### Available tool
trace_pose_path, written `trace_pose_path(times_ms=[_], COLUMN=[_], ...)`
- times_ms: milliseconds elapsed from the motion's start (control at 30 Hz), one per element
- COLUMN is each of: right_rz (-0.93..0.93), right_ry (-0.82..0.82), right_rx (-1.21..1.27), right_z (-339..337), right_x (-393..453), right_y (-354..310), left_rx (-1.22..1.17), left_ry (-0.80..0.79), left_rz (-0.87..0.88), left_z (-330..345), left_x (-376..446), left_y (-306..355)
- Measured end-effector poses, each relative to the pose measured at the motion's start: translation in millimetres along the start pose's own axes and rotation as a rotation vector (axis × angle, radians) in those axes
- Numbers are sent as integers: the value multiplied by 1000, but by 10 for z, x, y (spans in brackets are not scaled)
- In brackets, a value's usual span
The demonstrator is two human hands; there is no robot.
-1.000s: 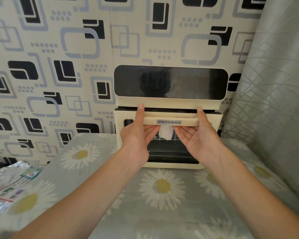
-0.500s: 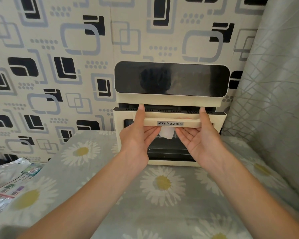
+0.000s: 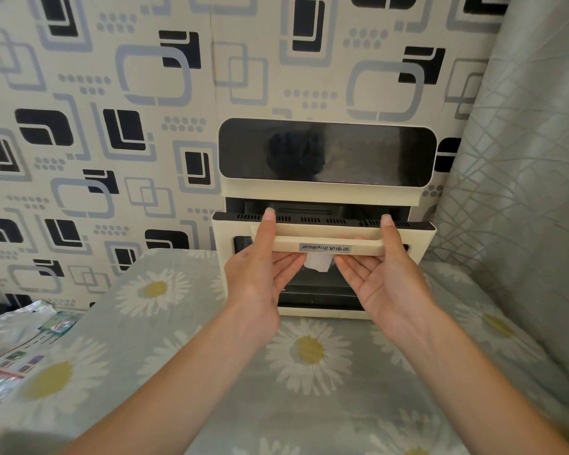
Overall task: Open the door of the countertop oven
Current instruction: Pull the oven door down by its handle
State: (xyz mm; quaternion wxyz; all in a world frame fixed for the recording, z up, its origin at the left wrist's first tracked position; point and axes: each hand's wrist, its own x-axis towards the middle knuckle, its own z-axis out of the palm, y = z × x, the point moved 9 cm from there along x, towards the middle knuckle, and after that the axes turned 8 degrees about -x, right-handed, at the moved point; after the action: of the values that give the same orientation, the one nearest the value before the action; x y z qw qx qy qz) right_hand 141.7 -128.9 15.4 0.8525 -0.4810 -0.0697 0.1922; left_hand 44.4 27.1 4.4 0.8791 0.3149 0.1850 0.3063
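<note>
A cream countertop oven with a black top panel stands against the patterned wall. Its door is tilted outward at the top, showing a dark gap with vent slots behind it. A cream handle bar with a brand label runs across the door. My left hand grips the bar's left end, thumb on top, fingers underneath. My right hand grips the right end the same way. A white tag hangs under the handle between my hands.
The oven sits on a surface covered with a grey daisy-print cloth. A grey curtain hangs close on the right. Crumpled foil and printed packets lie at the left edge.
The door's top edge has swung further out toward me, and the dark gap under the black panel has widened. Both hands stay on the handle.
</note>
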Motion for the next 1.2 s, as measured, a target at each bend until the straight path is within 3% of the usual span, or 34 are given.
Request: trace_pose_path(times_ms=[500, 700, 1200], right_rz=[-6, -14, -18], right_ry=[-13, -19, 53], right_rx=[6, -25, -16], right_z=[-16, -43, -199], right_x=[-195, -280, -520], right_y=[52, 84, 230], left_rx=[18, -45, -88], left_ry=[-12, -4, 8], left_rz=[3, -71, -71], left_z=[-104, -160, -336], left_x=[-138, -225, -489], left_y=[-29, -93, -181])
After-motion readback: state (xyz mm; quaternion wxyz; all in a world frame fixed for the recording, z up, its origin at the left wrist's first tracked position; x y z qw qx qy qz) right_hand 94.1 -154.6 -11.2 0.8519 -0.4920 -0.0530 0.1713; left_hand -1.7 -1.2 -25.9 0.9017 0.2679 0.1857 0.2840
